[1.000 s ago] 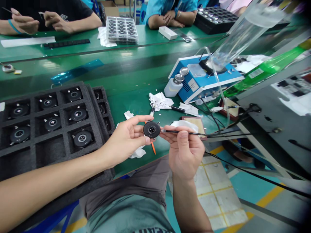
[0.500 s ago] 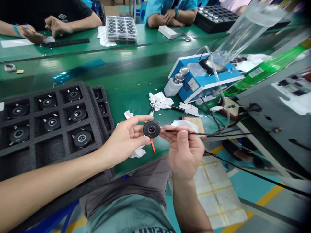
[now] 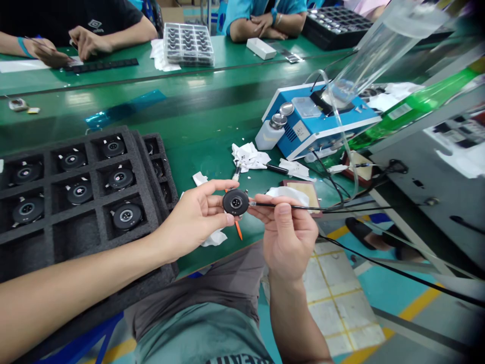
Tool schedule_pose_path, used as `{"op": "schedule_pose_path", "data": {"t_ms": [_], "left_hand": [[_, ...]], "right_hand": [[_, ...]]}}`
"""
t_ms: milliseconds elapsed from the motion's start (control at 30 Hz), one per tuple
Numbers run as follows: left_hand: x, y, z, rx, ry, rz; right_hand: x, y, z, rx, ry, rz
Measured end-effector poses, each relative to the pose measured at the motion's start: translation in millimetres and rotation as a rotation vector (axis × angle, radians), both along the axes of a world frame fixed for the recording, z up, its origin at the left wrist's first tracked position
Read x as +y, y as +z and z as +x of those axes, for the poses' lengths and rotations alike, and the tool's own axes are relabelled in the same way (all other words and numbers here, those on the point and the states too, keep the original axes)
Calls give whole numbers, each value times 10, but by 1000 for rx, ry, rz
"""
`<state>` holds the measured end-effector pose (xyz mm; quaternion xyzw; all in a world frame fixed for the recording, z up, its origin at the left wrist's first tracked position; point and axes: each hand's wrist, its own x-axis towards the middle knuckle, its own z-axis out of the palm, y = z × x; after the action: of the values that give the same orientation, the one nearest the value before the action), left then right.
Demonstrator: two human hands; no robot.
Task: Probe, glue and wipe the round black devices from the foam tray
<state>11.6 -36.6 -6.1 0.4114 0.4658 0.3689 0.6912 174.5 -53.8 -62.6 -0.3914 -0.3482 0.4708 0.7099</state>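
Observation:
Between the thumb and fingers of my left hand (image 3: 200,212) is a round black watch back (image 3: 235,202), its face with small metal contacts turned up toward me. My right hand (image 3: 290,227) pinches a thin black pen-like tool (image 3: 271,205) with a small clear tip. That tip is at the right rim of the watch back; whether they touch I cannot tell. Under the hands, an orange stick (image 3: 238,230) shows in part. To the left, a black foam tray (image 3: 76,241) holds several similar round black parts in its square pockets.
Beyond my hands lie crumpled white paper (image 3: 250,156) and a pump bottle (image 3: 270,132) beside a blue machine (image 3: 318,119). A clear cylinder (image 3: 382,48) and green bottle (image 3: 424,103) lean at right. Black cables (image 3: 394,268) cross there. Co-workers' hands (image 3: 87,43) are across the bench.
Almost nothing differs. Both hands keep their hold on the watch back and the tool, and the view has shifted very slightly.

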Motion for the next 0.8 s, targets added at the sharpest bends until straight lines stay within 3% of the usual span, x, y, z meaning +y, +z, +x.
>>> {"op": "schedule_pose_path", "data": {"t_ms": [800], "left_hand": [[11, -5, -6, 25, -16, -4]], "right_hand": [[24, -4, 10, 37, 34, 8]]}}
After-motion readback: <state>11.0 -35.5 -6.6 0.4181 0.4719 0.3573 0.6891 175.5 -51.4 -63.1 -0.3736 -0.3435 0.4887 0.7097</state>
